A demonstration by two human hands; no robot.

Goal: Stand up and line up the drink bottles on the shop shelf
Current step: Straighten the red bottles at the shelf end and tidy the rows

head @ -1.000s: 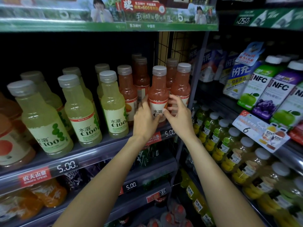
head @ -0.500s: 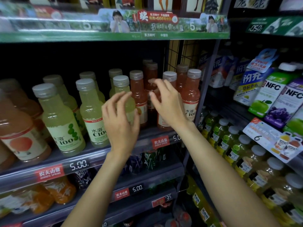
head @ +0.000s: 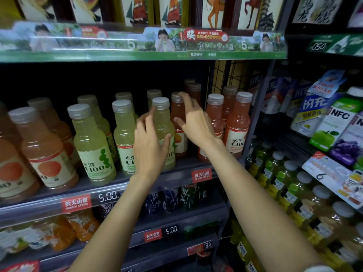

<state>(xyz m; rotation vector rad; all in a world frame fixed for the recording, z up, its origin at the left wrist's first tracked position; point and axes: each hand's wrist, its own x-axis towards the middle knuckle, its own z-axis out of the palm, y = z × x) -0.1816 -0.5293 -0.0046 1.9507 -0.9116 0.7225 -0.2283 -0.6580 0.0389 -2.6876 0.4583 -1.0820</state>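
Bottles of drink stand upright in rows on the middle shelf [head: 110, 193], whose front rail carries red brand tags and a price strip reading 5.00. Nearest the camera, two bare forearms reach up from the bottom edge. The left hand [head: 150, 142] lies against the front of a pale yellow bottle [head: 163, 124], fingers spread and only loosely bent, thumb on its right side; whether it truly grips cannot be told. The right hand [head: 196, 124] is spread and relaxed in front of an orange bottle [head: 177, 114], its forefinger raised to the grey cap, holding nothing.

Left of the hands stand more yellow bottles [head: 92, 144] with green-dotted labels, and further left peach-coloured bottles [head: 43, 150]. Right of the hands, two pink bottles [head: 236, 124] stand by a dark metal upright [head: 257, 114], with more bottles in the dim rows behind.

Below, lower shelves [head: 176, 216] hold dark bottles and orange packs. To the right, a neighbouring rack holds juice cartons [head: 337, 118] marked NFC and sloping rows of green-labelled bottles [head: 284, 183]. Above, a green printed banner [head: 137, 46] runs along the top shelf edge, with picture boxes [head: 172, 10] standing behind it.
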